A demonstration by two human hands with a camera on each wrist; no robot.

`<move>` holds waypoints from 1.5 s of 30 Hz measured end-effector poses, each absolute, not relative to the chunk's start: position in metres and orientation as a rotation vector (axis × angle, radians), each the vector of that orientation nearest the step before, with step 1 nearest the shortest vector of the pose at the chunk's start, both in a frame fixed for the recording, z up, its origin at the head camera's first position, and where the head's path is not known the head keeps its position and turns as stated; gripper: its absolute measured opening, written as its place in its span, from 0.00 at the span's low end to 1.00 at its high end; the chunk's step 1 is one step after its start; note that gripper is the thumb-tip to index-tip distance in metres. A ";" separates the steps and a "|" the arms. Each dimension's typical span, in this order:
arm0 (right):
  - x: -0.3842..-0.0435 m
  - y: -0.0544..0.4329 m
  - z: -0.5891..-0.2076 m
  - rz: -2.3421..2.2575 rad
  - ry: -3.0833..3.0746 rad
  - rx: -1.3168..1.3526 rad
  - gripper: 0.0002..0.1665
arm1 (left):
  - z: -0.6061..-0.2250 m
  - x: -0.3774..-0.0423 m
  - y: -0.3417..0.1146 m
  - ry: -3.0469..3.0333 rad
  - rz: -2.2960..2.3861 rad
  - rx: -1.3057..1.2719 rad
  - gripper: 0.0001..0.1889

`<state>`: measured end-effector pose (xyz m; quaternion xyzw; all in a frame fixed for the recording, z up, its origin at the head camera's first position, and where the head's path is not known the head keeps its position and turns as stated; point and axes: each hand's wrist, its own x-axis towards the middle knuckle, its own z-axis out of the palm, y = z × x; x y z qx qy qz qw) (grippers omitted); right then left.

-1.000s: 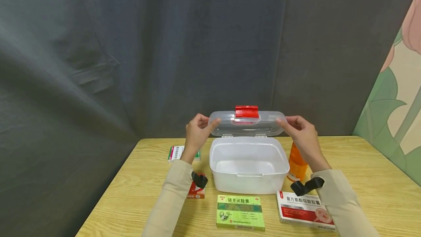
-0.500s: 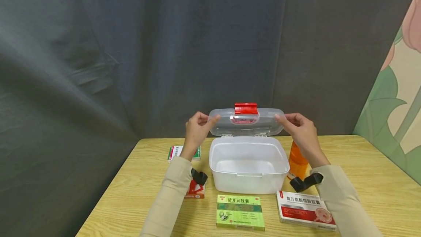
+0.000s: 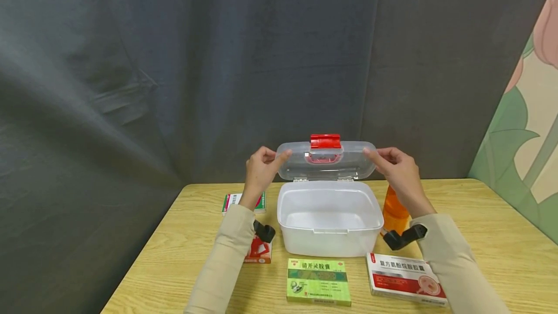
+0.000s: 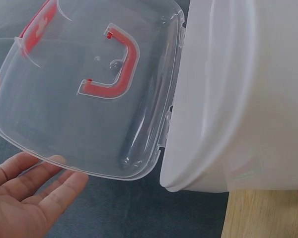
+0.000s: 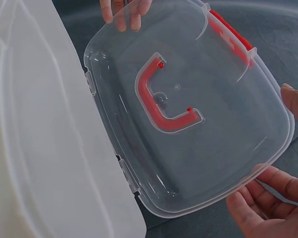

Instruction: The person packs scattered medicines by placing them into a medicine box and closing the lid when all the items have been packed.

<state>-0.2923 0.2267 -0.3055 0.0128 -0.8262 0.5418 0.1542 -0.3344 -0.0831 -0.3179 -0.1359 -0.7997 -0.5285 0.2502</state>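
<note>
A white plastic box (image 3: 331, 243) stands on the table with its clear lid (image 3: 296, 161) raised on the back hinges. The lid carries a red latch (image 3: 325, 141) and a red handle (image 5: 151, 101). My left hand (image 3: 260, 173) pinches the lid's left corner, thumb in front and fingers behind. At the opposite corner my right hand (image 3: 401, 173) holds it the same way. Nothing is seen inside the box from the head view. Both wrist views show fingertips against the lid's rim.
Before the box lie a green medicine box (image 3: 318, 281) and a red-and-white medicine box (image 3: 405, 279). An orange bottle (image 3: 395, 214) stands right of it. Partly behind the left arm are a small red box (image 3: 260, 251) and a green-and-white box (image 3: 233, 201). A dark curtain (image 3: 279, 62) hangs behind.
The lid has swung slightly farther up and back, with both hands rising a little along with it. The box and the medicine packs have stayed in place.
</note>
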 end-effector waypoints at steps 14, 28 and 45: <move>-0.296 0.227 -0.303 1.524 -2.389 0.007 0.47 | -0.315 -0.336 -0.083 -2.214 -1.437 -0.354 0.29; -0.298 0.226 -0.301 1.485 -2.400 -0.015 0.49 | -0.314 -0.341 -0.080 -2.201 -1.452 -0.313 0.27; -0.302 0.224 -0.301 1.513 -2.349 -0.081 0.48 | -0.317 -0.347 -0.072 -2.163 -1.591 -0.246 0.29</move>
